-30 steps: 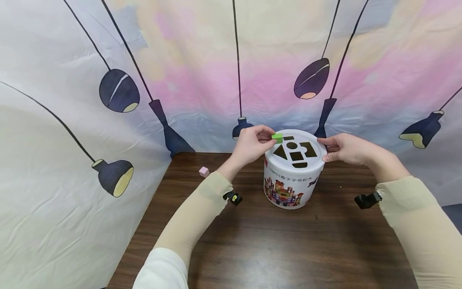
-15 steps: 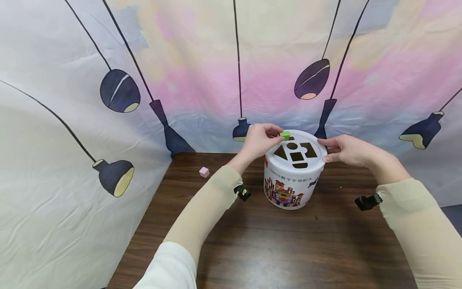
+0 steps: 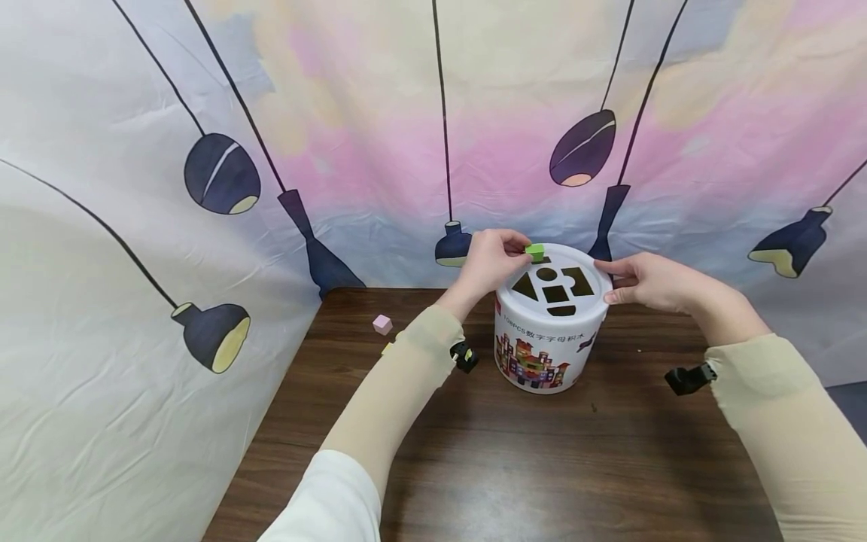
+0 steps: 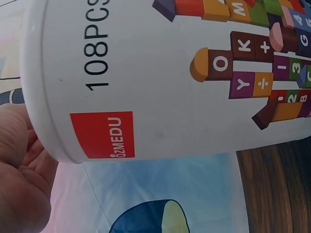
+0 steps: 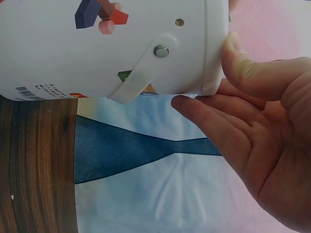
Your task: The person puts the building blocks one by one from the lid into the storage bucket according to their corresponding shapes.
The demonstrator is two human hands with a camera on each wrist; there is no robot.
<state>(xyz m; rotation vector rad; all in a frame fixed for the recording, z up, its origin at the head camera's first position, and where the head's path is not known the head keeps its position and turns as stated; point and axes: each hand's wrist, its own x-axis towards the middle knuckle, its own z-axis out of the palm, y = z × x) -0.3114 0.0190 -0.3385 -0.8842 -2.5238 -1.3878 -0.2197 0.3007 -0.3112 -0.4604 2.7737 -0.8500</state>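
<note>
My left hand (image 3: 492, 263) pinches a small green block (image 3: 534, 252) between thumb and fingertips. The block is at the small rectangular hole near the far-left rim of the lid (image 3: 530, 302), partly covering that hole. The lid tops a white block bucket (image 3: 546, 350) standing upright on the table. My right hand (image 3: 653, 281) holds the bucket's right rim, thumb toward the front and fingers along the side. In the left wrist view the bucket's printed wall (image 4: 160, 77) fills most of the frame, and the green block is hidden.
A pink cube (image 3: 382, 324) lies on the dark wooden table (image 3: 542, 467), left of the bucket. A small yellow piece (image 3: 387, 348) shows beside my left sleeve. The bucket's white handle (image 5: 141, 73) hangs at its side. A patterned cloth (image 3: 379, 150) hangs behind.
My left hand has moved right with the green block, from the lid's left edge to the small rectangular hole. The yellow piece has come into view. My right hand stays at the rim.
</note>
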